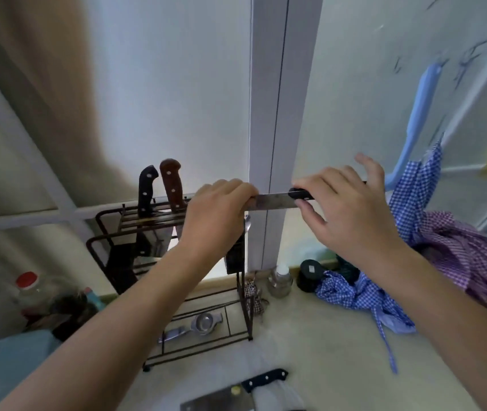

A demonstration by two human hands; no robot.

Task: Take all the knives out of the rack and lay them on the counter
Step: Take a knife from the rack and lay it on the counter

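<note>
1. I saw the pale surface (310, 336) filling the lower middle of the view, with a white wall and corner post behind it.
2. The dark wire rack (194, 304) stood on the surface at the left, beside the post.
3. A heap of checked cloths (432, 262), blue and purple, lay at the right.
4. My left hand (215, 215) sat above the rack, its fingers (248, 194) curled tight over the blade end of a knife (271, 201).
5. My right hand (346, 209) gripped the black handle of that knife between thumb and forefinger, with the other fingers spread loose; the knife was level, in the air, in front of the post.
6. A cleaver (236, 396) with a black handle lay flat on the surface at the bottom edge.
7. Two knives stood in the rack's top slots: one with a black handle (146, 191), one with a brown handle (172, 185).
8. A small metal jar (279, 280) and a dark round lid (310, 271) rested near the post's foot.
</note>
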